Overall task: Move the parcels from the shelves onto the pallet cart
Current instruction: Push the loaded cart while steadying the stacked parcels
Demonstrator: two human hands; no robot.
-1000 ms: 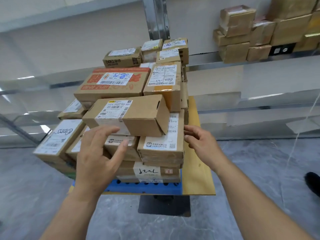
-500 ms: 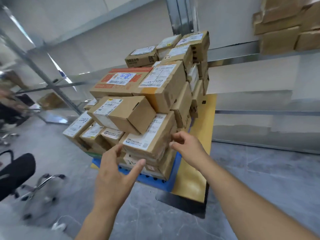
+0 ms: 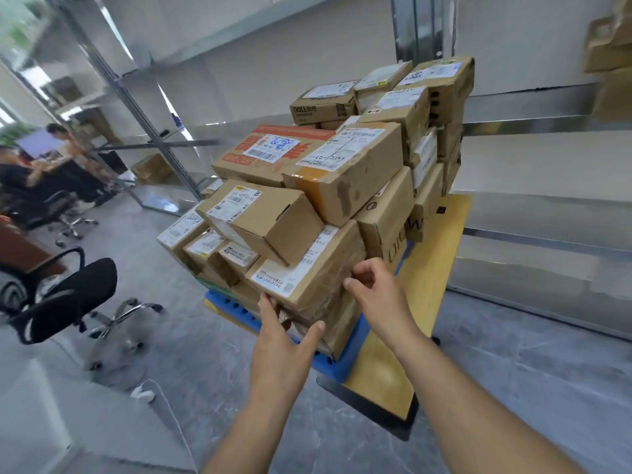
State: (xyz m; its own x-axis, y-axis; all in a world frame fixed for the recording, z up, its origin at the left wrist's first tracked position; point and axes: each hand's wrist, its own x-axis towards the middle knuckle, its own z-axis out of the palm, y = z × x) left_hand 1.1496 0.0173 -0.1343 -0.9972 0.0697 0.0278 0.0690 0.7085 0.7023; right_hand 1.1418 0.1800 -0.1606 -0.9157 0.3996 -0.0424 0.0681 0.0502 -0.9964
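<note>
Cardboard parcels (image 3: 345, 172), boxy and brown with white labels, are stacked in tiers on a ribbed blue plastic pallet (image 3: 345, 360) atop the pallet cart (image 3: 427, 275), whose deck is smooth yellow board. The left hand (image 3: 280, 340) has straight fingers and a splayed thumb, fingertips touching the lower corner of the nearest parcel (image 3: 307, 268), which is wrapped in crinkled clear tape. The right hand (image 3: 379, 295) rests bent fingers against that parcel's taped side; whether they pinch anything cannot be told. Shiny metal shelves (image 3: 547, 124) stand behind
</note>
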